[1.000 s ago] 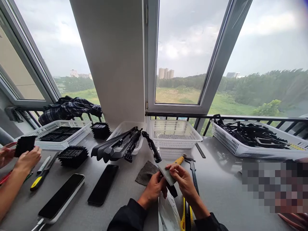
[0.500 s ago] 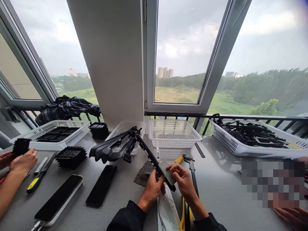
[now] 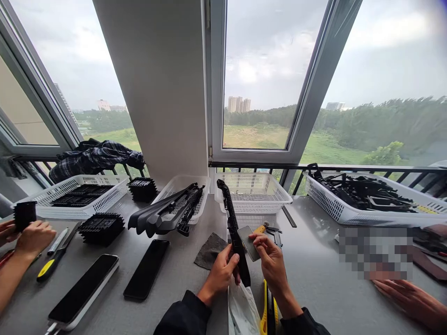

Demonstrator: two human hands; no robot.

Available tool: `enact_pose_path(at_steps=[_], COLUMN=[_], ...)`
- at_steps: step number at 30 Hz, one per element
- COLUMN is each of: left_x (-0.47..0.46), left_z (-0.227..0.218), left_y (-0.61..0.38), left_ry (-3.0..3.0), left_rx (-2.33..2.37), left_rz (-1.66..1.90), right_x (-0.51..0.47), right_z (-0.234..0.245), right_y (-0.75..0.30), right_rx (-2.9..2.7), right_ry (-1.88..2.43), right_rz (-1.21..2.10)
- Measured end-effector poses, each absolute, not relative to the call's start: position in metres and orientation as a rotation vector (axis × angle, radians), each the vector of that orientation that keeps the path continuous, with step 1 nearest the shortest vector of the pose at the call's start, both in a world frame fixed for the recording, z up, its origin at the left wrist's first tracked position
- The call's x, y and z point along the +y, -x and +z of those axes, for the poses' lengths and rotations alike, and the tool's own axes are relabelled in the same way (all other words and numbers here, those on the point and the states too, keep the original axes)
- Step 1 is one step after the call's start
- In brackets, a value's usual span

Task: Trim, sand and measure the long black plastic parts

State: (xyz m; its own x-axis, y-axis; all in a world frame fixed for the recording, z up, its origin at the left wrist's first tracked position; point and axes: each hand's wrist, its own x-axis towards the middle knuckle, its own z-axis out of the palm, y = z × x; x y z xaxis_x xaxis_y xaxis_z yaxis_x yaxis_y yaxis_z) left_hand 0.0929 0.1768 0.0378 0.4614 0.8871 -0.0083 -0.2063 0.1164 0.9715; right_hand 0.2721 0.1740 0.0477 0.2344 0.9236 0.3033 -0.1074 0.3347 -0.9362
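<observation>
Black strip (image 3: 233,228) and grey plate (image 3: 248,243)
The long strip is slanting in the left hand (image 3: 221,269); the flat plate is tilting just beside it in the right hand (image 3: 271,258).

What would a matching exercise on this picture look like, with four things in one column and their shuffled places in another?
1. long black part
2. flat grey plate
3. plaid cloth
4. dark grey cloth

A. draped over the railing
B. in the right hand
C. on the table
D. in the left hand

Pairs: 1-D, 2-B, 3-A, 4-C
</observation>
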Motion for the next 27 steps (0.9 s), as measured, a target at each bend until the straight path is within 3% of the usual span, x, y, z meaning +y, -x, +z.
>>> enact_pose_path(at_steps=[12,27], left_x=[0.181,0.191], left_z=[0.039,0.059], left_y=[-0.085,-0.048], left_ry=[-0.79,-0.294], left_rx=[0.702,0.347], left_rz=[1.065,1.231], right_x=[0.171,0.172], right_z=[0.058,0.053], right_y=[-0.266,-0.267], right_rx=[-1.09,-1.018], right_ry=[0.915,0.938], right_rz=[0.958,0.951])
